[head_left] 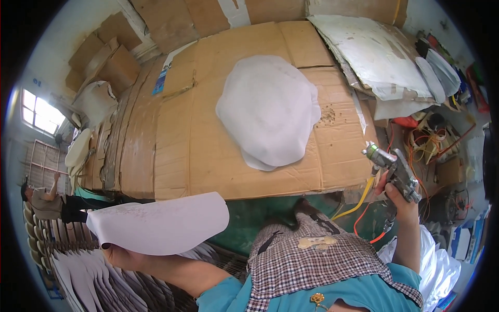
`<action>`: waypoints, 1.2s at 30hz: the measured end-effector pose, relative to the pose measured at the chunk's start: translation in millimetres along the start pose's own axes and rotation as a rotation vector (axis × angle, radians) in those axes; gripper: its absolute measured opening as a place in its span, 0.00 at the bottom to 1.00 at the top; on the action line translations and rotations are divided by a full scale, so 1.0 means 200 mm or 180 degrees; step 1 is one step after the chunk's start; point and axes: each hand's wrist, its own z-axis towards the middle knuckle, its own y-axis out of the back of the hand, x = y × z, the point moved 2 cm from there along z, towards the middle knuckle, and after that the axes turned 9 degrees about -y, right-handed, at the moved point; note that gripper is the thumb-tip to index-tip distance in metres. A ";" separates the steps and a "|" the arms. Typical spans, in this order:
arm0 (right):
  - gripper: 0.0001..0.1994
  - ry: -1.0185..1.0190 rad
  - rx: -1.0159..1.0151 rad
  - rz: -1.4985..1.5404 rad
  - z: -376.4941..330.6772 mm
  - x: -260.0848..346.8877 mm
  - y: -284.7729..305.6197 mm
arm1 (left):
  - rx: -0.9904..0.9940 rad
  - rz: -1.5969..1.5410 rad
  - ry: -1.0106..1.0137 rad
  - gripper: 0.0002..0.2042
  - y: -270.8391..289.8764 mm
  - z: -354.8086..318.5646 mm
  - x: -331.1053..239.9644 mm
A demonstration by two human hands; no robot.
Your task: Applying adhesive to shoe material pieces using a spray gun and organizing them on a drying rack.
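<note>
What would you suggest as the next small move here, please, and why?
Perhaps ease the pale sheet in the left hand toward the racked sheets: it is near them, clear of the pile on the cardboard, while the right hand holds the spray gun.

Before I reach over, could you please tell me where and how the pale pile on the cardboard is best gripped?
I would pinch the pale pile by the thin flap at its near edge, coming from that same side: it juts out beyond the rounded mass. The left hand and right hand are occupied, so free one first.
</note>
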 end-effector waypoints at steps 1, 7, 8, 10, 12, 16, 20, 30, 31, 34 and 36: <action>0.20 -0.0021 -0.0121 -0.0048 -0.01 0.02 0.01 | -0.0029 -0.0123 -0.0009 0.18 0.01 0.01 0.01; 0.28 -0.0254 -0.0268 -0.0297 -0.12 -0.03 0.17 | 0.0167 -0.0313 0.0092 0.18 -0.05 -0.04 0.06; 0.28 -0.0260 -0.0277 -0.0303 -0.14 -0.04 0.17 | 0.0221 -0.0442 0.0358 0.18 -0.08 -0.06 0.07; 0.29 -0.0187 0.0151 -0.0291 -0.19 -0.04 0.18 | 0.0258 -0.0447 0.0398 0.18 -0.08 -0.05 0.09; 0.29 -0.0201 0.0072 -0.0336 -0.20 -0.04 0.17 | 0.0302 -0.0443 0.0443 0.18 -0.08 -0.05 0.11; 0.29 -0.0210 -0.0076 -0.0053 -0.19 -0.02 0.14 | 0.0109 0.0336 -0.0127 0.18 -0.10 -0.07 0.12; 0.29 0.0024 0.0036 -0.0118 -0.25 -0.05 0.19 | 0.0255 0.0086 -0.0091 0.21 -0.09 -0.05 0.12; 0.28 -0.0276 -0.0103 -0.0410 -0.36 -0.03 0.26 | 0.0364 -0.0466 0.0310 0.16 -0.11 -0.04 0.15; 0.28 -0.0353 -0.0126 -0.0409 -0.36 -0.01 0.27 | 0.0383 -0.0619 0.0459 0.16 -0.10 -0.03 0.15; 0.28 -0.0373 0.0186 -0.0564 -0.38 -0.03 0.29 | 0.0517 -0.0852 0.0640 0.16 -0.06 -0.01 0.15; 0.28 -0.0243 0.0434 -0.0726 -0.36 -0.04 0.28 | 0.0640 -0.0932 0.0673 0.16 -0.05 -0.01 0.15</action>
